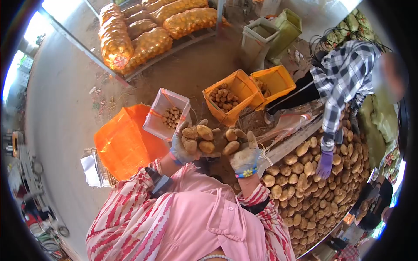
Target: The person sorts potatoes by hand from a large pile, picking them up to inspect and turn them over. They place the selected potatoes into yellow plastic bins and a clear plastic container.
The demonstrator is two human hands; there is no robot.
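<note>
My left hand [179, 148], in a dirt-stained glove with a blue cuff, is palm up and cradles several potatoes [200, 138]. Close by on the right, my right hand [244, 159], gloved with a flowered cuff, holds potatoes [230, 148] against its fingers. Both hands are in front of my body. Just beyond the left one stands a whitish plastic bin [152, 116] with small potatoes [172, 117] at its bottom. A large heap of potatoes [300, 182] lies to the right of my right hand.
An orange bin [213, 108] and a yellow bin [285, 82] hold more potatoes. An orange sack [117, 139] is at left. Filled net sacks [150, 45] are stacked behind. A co-worker's purple-gloved hand [324, 164] reaches onto the heap. A wooden board [287, 145] edges it.
</note>
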